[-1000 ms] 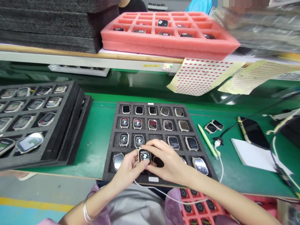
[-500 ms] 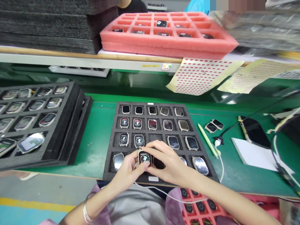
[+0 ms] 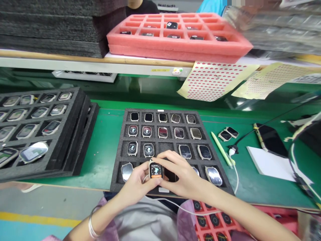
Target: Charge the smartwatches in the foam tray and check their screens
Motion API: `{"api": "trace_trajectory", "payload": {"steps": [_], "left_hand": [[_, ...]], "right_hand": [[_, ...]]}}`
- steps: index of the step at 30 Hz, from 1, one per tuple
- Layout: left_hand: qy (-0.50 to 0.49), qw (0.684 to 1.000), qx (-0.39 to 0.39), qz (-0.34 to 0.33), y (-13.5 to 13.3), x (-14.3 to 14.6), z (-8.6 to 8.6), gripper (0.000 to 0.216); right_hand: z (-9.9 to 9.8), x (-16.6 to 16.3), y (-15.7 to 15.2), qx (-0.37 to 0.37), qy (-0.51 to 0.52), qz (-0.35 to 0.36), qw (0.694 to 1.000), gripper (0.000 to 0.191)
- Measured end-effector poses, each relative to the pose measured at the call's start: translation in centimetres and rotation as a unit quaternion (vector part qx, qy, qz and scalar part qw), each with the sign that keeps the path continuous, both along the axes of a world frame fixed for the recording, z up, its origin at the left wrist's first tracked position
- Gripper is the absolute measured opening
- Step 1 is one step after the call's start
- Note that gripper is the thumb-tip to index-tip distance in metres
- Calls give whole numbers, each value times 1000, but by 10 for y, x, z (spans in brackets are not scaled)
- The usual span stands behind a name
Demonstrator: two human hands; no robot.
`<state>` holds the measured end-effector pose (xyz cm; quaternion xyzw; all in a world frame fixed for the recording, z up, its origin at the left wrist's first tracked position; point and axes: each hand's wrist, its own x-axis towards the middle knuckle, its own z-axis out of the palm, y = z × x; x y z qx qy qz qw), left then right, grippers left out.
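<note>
Between both hands a smartwatch case [image 3: 155,170] without a strap is held above the front of a black foam tray [image 3: 117,160]. Its screen is lit with a dial and an orange bar. My left hand [image 3: 139,177] grips it from the left, thumb at the lower edge. With bent fingers, my right hand [image 3: 179,172] holds its upper and right side. A white cable [image 3: 173,205] runs from beneath the left hand; whether it joins the watch is hidden. Similar watch cases, such as a lit one [image 3: 148,150], lie in the tray's compartments.
Stacked black foam trays [image 3: 67,147] with watches stand at left. On the right lie a green pen [image 3: 222,149], two small watches [image 3: 228,133], a phone [image 3: 272,140] and a white box [image 3: 276,165]. A pink foam tray [image 3: 180,50] sits on the shelf; another [image 3: 208,226] is below the table edge.
My left thumb has moved down off the screen to its lower edge, and the orange bar now shows. The hands keep almost the same place.
</note>
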<state>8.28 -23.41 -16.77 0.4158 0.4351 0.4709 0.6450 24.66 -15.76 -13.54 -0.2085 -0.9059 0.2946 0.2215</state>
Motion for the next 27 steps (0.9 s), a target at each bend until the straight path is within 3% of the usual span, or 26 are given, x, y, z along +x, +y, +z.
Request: {"api": "trace_trajectory", "payload": {"steps": [27], "left_hand": [[-45, 999, -5, -6, -4, -1, 5, 25]], "right_hand": [[1, -2, -9, 62, 65, -14, 996, 40]]}}
